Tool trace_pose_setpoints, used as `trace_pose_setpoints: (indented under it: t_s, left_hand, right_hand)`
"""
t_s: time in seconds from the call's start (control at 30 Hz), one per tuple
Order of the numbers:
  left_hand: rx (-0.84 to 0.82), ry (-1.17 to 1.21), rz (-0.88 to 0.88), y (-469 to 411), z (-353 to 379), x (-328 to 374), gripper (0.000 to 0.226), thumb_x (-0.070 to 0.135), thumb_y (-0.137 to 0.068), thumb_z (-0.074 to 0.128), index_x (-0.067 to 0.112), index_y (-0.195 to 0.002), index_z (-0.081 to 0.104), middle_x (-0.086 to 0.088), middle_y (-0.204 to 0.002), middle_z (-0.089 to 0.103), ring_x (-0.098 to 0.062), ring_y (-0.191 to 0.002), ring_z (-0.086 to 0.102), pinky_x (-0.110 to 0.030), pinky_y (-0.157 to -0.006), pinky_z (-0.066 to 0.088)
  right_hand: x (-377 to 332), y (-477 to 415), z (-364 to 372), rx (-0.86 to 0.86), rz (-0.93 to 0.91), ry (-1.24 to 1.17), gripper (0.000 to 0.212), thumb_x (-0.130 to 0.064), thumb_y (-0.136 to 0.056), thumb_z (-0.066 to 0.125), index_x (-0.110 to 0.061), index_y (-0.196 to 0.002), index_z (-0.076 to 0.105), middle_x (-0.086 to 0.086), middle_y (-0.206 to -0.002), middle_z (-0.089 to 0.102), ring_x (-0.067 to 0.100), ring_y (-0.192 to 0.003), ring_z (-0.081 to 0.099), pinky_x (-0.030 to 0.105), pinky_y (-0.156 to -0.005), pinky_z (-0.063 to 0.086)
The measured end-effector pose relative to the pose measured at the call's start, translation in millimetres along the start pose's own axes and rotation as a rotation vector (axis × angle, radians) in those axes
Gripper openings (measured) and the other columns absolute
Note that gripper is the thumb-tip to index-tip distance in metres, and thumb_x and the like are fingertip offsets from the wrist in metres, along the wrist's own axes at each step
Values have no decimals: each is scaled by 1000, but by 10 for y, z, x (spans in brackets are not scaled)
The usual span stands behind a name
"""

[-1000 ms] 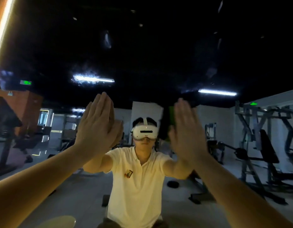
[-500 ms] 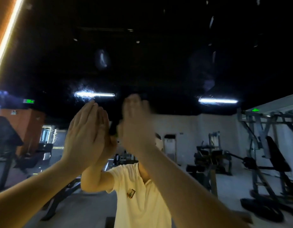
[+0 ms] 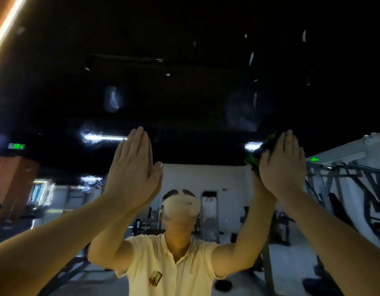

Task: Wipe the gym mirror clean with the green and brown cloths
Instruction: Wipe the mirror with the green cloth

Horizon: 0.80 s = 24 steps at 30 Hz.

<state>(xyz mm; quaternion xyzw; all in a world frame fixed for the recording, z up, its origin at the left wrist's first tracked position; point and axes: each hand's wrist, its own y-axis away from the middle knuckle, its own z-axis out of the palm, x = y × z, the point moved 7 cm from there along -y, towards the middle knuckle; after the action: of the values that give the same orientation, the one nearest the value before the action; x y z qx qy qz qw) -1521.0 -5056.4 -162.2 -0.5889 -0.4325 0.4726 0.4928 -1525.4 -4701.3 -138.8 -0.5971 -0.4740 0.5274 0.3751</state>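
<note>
Most of the view is the gym mirror (image 3: 184,92), and the step in hand is judged to be the wipe itself, worked at head height and above. Its glass reflects a dark ceiling, strip lights (image 3: 103,137), pale walls and weight machines (image 3: 345,189) to the right, with the person's reflection (image 3: 174,263) in the centre. Both arms are raised to the glass. The right hand (image 3: 283,165) lies flat, fingers straight, the grip wide, its palm pressing the green cloth (image 3: 256,159) on the mirror; only the cloth's edge shows, left of the palm. The left hand (image 3: 131,167) is likewise flat, its grip wide; whether the brown cloth lies beneath it cannot be told. Pale smears (image 3: 113,100) show higher up, well apart from both hands. Next move, in my judgement: reach upward with firm, even pressure across those smears, keeping each cloth under its palm.
</note>
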Motion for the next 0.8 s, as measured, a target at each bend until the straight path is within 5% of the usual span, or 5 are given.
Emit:
trace_pose_setpoints:
  t_s: [0.13,0.37,0.6,0.7,0.8]
  left_hand:
    - [20,-33,20,-53,-43,-91,75,46,-102,29,0,-160,26,-17,-168,24,-27,-158,16,-44,-128,13]
    - [36,8,-45,-219,-113,-213,74,38,-95,22,-5,-153,39,-24,-162,35,-36,-152,30,-53,-125,24]
    - [-8,-57,-59,-587,85,380,93,68,-98,16,1,-162,13,-16,-172,11,-27,-160,6,-41,-129,3]
    - [2,-85,-75,-614,116,413,101,76,-95,13,1,-162,16,-17,-171,14,-28,-159,9,-40,-128,3]
    - [-16,-91,-63,-602,93,370,105,81,-92,10,3,-162,16,-14,-172,14,-25,-159,8,-40,-128,5]
  right_hand:
    - [-696,16,-20,34,-5,-50,73,-36,-99,12,9,-155,26,31,-161,30,41,-153,24,56,-125,18]
    - [-2419,380,78,-10,-749,-22,66,-42,-109,18,-9,-164,2,12,-172,-4,24,-159,-5,46,-129,-2]
    - [-847,-463,-30,65,-394,12,66,-43,-106,9,-12,-164,1,10,-172,-3,24,-159,-3,47,-130,6]
    - [18,-707,-87,67,-106,4,72,-43,-102,7,-6,-164,7,16,-172,6,29,-159,7,49,-129,11]
    - [161,-732,-86,70,85,3,71,-36,-101,15,6,-158,23,28,-164,26,38,-154,23,53,-126,17]
